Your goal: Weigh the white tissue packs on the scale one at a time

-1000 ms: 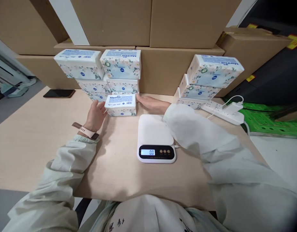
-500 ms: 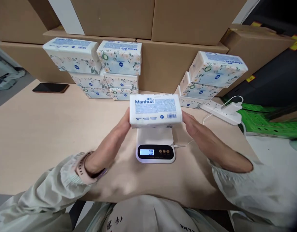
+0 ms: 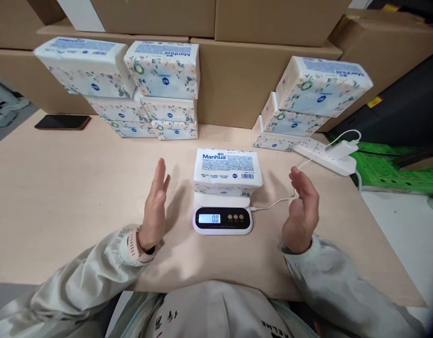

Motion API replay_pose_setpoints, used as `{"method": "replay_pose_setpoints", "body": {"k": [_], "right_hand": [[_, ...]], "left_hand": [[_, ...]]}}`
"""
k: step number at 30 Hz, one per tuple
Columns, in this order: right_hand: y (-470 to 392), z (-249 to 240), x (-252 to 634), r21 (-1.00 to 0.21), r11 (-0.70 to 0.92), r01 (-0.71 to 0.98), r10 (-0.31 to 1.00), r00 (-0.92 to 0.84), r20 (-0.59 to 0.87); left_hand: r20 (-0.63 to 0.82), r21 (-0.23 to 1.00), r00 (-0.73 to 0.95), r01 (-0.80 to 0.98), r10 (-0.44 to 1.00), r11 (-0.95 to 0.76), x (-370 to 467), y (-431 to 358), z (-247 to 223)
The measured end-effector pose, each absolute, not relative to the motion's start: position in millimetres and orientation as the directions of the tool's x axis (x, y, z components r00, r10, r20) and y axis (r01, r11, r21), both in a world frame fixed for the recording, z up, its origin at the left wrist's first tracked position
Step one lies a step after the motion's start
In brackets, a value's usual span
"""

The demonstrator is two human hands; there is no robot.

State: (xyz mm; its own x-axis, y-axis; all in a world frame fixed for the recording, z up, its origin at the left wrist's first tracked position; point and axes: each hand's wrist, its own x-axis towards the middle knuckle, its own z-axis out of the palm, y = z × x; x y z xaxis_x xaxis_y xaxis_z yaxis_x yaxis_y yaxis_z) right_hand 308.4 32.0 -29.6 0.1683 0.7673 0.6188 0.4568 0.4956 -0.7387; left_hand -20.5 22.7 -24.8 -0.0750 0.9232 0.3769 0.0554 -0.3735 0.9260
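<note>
A pack of tissues printed "Manhua" rests on the white platform of a digital kitchen scale, whose lit display reads 0.0. To the left of the pack, my left hand is held up with fingers stretched out, holding nothing and apart from the pack. On the other side, my right hand is likewise raised and open, near the scale's white cable. Both palms face inward toward the scale.
At the back left stand two stacks of tissue packs, with another stack at the back right. Cardboard boxes line the table's rear. A phone lies far left; a white power strip sits on the right, by a green crate.
The tissue pack, held between both hands before, now rests on the scale. My hands have let go and drawn apart to either side. The view has shifted slightly.
</note>
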Motion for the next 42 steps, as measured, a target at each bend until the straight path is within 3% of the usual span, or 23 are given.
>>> {"method": "replay_pose_setpoints", "body": {"k": [5, 13, 21, 31, 42], "right_hand": [[35.6, -30.9, 305.4, -0.709, 0.545, 0.448, 0.68, 0.259, 0.686], [36.0, -37.8, 310.6, -0.708, 0.505, 0.494, 0.74, 0.176, 0.65], [34.1, -35.0, 304.3, -0.731, 0.453, 0.51, 0.763, 0.204, 0.614], [35.5, -36.5, 302.1, -0.731, 0.502, 0.462, 0.709, 0.264, 0.653], [29.1, -29.0, 302.3, -0.75, 0.452, 0.483, 0.759, 0.233, 0.608]], "left_hand": [[0.388, 0.922, -0.155, 0.046, 0.909, -0.385, -23.1, 19.4, -26.0], [0.383, 0.924, -0.193, 0.06, 0.903, -0.378, -20.8, 19.3, -26.5], [0.314, 0.949, -0.237, 0.066, 0.919, -0.307, -15.8, 17.8, -20.2], [0.333, 0.942, -0.228, 0.055, 0.915, -0.33, -16.1, 18.4, -20.8], [0.325, 0.945, -0.239, 0.057, 0.915, -0.321, -15.6, 19.3, -21.0]]}}
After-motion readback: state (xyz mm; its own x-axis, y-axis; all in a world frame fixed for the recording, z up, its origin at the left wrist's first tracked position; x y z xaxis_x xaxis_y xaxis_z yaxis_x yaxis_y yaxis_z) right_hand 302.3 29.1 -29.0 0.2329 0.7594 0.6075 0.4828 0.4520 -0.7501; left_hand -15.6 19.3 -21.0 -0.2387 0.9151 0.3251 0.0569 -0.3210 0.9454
